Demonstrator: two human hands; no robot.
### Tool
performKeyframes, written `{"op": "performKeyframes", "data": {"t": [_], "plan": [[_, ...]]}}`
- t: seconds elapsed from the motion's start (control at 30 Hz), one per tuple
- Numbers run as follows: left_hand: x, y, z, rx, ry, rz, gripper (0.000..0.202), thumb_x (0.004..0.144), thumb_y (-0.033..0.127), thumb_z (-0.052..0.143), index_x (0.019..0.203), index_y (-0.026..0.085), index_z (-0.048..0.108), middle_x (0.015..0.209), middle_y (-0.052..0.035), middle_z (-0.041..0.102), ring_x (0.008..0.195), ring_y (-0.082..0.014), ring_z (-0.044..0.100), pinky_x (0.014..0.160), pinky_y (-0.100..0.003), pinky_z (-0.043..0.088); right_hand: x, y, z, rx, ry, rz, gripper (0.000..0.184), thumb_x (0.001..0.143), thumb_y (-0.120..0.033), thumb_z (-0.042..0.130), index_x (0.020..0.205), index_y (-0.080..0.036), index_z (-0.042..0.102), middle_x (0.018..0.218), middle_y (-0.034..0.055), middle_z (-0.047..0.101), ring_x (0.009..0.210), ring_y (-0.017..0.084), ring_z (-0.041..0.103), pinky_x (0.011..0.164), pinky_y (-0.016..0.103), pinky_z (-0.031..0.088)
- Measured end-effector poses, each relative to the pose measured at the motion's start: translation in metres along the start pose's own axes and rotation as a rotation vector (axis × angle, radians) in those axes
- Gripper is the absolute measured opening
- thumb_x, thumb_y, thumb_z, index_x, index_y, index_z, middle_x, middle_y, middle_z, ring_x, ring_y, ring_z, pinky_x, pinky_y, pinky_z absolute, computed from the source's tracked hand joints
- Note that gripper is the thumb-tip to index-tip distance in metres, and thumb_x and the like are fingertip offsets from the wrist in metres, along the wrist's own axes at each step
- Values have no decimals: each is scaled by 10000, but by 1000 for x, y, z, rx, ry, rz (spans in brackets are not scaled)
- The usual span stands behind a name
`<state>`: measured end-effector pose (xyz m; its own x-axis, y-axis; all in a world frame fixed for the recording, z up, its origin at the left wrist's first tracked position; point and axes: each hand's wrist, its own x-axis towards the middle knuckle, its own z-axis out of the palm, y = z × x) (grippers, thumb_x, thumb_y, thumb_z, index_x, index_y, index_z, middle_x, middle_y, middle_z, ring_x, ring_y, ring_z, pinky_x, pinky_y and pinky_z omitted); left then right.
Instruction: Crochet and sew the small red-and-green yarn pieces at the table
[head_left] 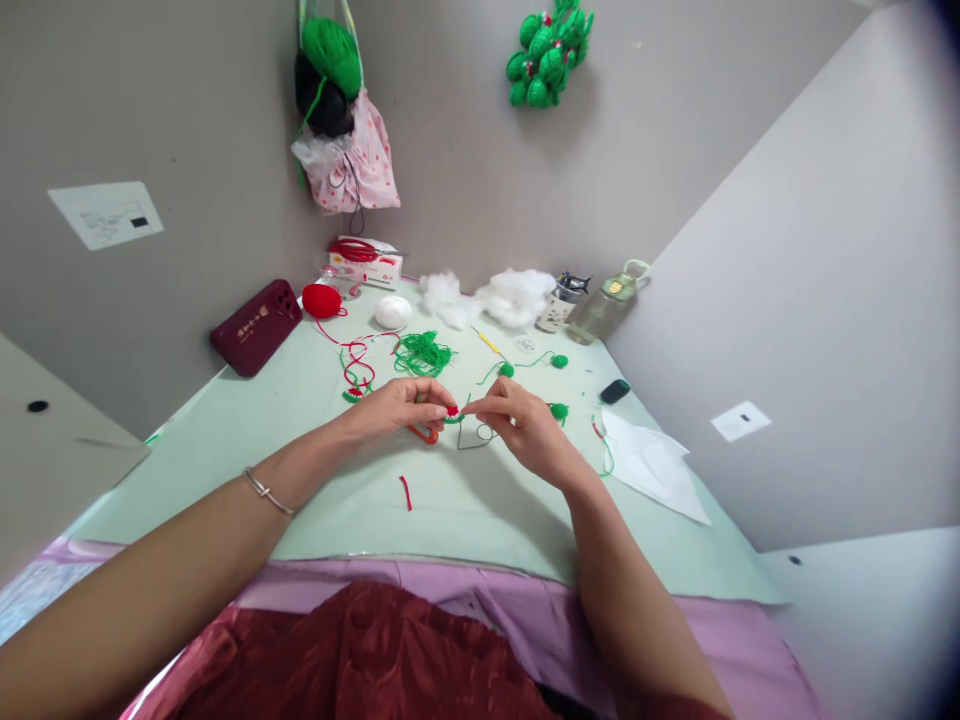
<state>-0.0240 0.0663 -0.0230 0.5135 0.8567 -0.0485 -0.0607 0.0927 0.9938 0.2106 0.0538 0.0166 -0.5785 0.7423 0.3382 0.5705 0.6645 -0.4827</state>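
Between the thumb and fingers of my left hand [416, 405] is a small crocheted watermelon slice [453, 413], red with a white and green edge. My right hand [517, 415] is close on its right, fingers pinched together at the slice's edge; what they hold, if anything, is too small to make out. A thin dark thread [472, 445] loops on the table below the hands. Partly under my left hand lies an orange ring-like piece [426, 436]. Another watermelon slice [354, 396] rests left of that hand. Nearer me lies a short red yarn piece [406, 493].
Beyond the hands are tangled green yarn [424, 353], a red yarn ball [322, 300], a white yarn ball [392, 312], white stuffing [516, 297] and a yellow-handled crochet hook [489, 342]. A bottle [606, 308] stands back right; a dark red phone [256, 328] leans at left. White paper [649, 465] lies right.
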Motion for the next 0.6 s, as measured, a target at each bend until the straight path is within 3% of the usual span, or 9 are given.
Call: {"op": "performKeyframes", "data": {"t": [0.3, 0.47, 0.6], "plan": [[-2, 0, 2, -44, -56, 18, 288, 772, 376, 762, 974, 190, 674, 872, -10, 646, 795, -150, 657, 786, -327, 546, 4, 6, 9, 206, 28, 83, 103, 908, -237, 634, 928, -221, 734, 812, 16, 586, 755, 139, 570, 679, 267, 450], [1, -4, 3, -103, 16, 9, 324, 762, 390, 781, 983, 187, 657, 873, -20, 655, 790, -159, 661, 744, -326, 551, 5, -8, 22, 71, 151, 35, 159, 952, -212, 548, 1010, -220, 695, 876, 35, 641, 745, 132, 617, 683, 249, 482], [3, -9, 3, -139, 75, 11, 318, 753, 378, 792, 943, 175, 637, 846, -14, 652, 783, -150, 661, 737, -304, 553, 4, -16, 34, -255, 175, -115, 224, 983, -195, 480, 1075, -202, 684, 974, 91, 689, 843, 163, 651, 686, 246, 482]]}}
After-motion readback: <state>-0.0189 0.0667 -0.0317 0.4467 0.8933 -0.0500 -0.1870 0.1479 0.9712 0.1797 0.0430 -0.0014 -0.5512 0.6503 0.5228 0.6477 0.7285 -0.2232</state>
